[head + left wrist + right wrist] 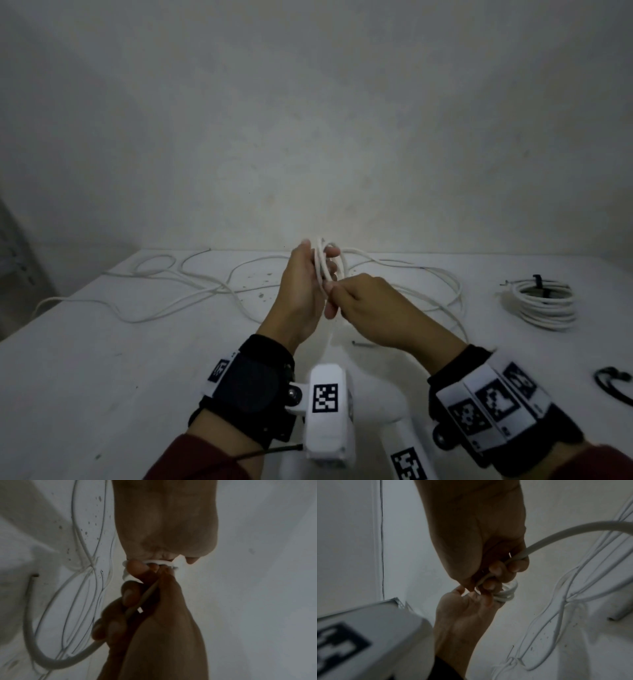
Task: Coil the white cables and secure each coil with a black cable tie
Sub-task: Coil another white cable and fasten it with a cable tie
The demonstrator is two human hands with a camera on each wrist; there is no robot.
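Above the white table [102, 377], the left hand [301, 291] grips a few turns of thin white cable [325, 263] while the right hand [370, 308] pinches the feeding strand (most lies uncoiled), one tied white coil [544, 305] apparently finished, well apart.

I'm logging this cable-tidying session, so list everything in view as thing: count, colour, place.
coil being wound: one, white, held above the table's middle.
loose cable: count unclear, white, strewn over the table's far half, feeding the coil.
finished coil: one, white, far right of the table, a black tie across it.
spare cable tie: one, black, at the right edge.
small dark object: one, on the table below the right hand; too small to identify.
table: one, white.
wall: pale, behind.
left hand: loops round its fingers.
right hand: grips the cable.
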